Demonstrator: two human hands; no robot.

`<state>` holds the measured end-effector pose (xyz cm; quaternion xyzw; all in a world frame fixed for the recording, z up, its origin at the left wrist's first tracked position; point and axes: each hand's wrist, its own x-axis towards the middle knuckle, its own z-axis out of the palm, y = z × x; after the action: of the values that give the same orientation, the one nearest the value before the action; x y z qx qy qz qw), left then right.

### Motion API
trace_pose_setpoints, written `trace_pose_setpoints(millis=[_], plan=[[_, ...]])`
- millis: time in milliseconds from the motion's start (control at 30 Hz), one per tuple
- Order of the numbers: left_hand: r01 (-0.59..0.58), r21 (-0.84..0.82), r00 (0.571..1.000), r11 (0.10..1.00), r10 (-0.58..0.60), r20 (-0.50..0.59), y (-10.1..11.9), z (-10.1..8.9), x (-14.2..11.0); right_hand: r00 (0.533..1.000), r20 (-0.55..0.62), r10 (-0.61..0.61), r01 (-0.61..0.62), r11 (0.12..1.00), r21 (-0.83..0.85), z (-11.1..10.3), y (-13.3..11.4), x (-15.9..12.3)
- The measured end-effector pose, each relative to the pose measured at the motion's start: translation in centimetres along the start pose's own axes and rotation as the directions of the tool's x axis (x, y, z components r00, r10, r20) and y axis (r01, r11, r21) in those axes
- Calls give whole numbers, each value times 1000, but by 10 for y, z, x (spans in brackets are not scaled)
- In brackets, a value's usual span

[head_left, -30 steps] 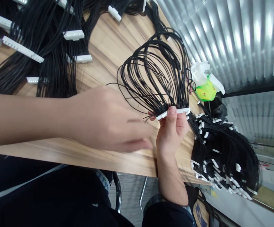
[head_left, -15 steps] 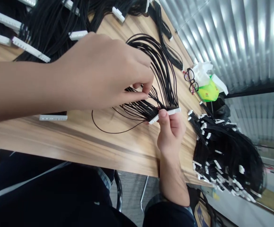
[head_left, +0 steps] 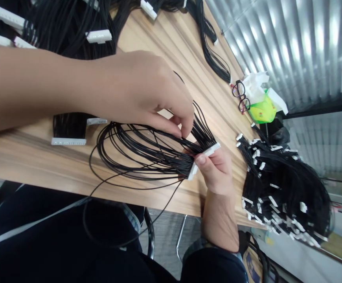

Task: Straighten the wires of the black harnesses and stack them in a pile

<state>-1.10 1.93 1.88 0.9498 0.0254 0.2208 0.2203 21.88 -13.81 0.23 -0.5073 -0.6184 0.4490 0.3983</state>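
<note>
- Wire harness (head_left: 141, 155) in play: dozens of thin glossy black wires fan out in loose loops from a white multi-pin connector (head_left: 205, 159), held just over the wooden table (head_left: 159, 70) near its edge
- Right hand (head_left: 215, 173) clenched on that connector, thumb pressed to its side
- Left hand (head_left: 141, 94) just left of the connector, fingertips (head_left: 182, 131) pinching a few wires
- 2 long strands droop below the connector, past the table edge
- Right of the connector: a heaped pile of harnesses (head_left: 280, 184)
- Beyond it: black glasses (head_left: 238, 96) beside a green packet (head_left: 262, 110)
</note>
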Motion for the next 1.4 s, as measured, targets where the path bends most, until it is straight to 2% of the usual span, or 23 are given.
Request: trace_pose_setpoints(millis=[133, 233, 333, 433, 567, 733, 900, 1067, 1167, 1233, 1267, 1333, 1400], plan=[[32, -60, 998, 998, -29, 53, -1, -3, 3, 999, 45, 6, -10, 995, 95, 1, 2, -1], [9, 1, 1000, 1000, -9, -9, -1, -3, 2, 1000, 15, -6, 5, 998, 67, 0, 2, -4], [-11, -48, 999, 999, 9, -40, 4, 2, 1, 999, -20, -41, 42, 998, 41, 0, 1, -6], [39, -147, 996, 988, -51, -79, 11, 12, 0, 997, -33, -66, 68, 996, 52, 2, 2, -5], [78, -140, 988, 987, -95, -121, 10, 22, 0, 999, -3, -47, 47, 993, 109, 4, 6, -4], [74, -79, 996, 994, -78, -42, 4, 17, 2, 997, 0, -72, 71, 989, 132, 2, 9, -4], [56, -16, 998, 998, -57, -3, 9, 8, 1, 992, -26, -126, 127, 990, 63, 1, 8, -3], [136, -2, 990, 991, -136, 39, 10, 7, 1, 981, -10, -195, 194, 980, -49, -1, 5, -6], [102, 42, 994, 994, -104, 36, 9, 9, 1, 979, -38, -199, 195, 977, -87, 0, 7, -8], [95, 79, 995, 992, -94, -23, 11, 8, 1, 978, -103, -183, 177, 982, -66, 2, 8, -6], [115, 86, 990, 990, -107, -95, 12, 7, 0, 973, -165, -165, 158, 986, -52, 3, 9, -4], [140, 70, 954, 988, -116, -276, 16, 3, 0, 942, -319, -108, 107, 994, -21, 5, 9, 3], [109, 49, 916, 993, -81, -393, 20, 0, -2, 895, -442, -56, 67, 998, 10, 6, 8, 10]])
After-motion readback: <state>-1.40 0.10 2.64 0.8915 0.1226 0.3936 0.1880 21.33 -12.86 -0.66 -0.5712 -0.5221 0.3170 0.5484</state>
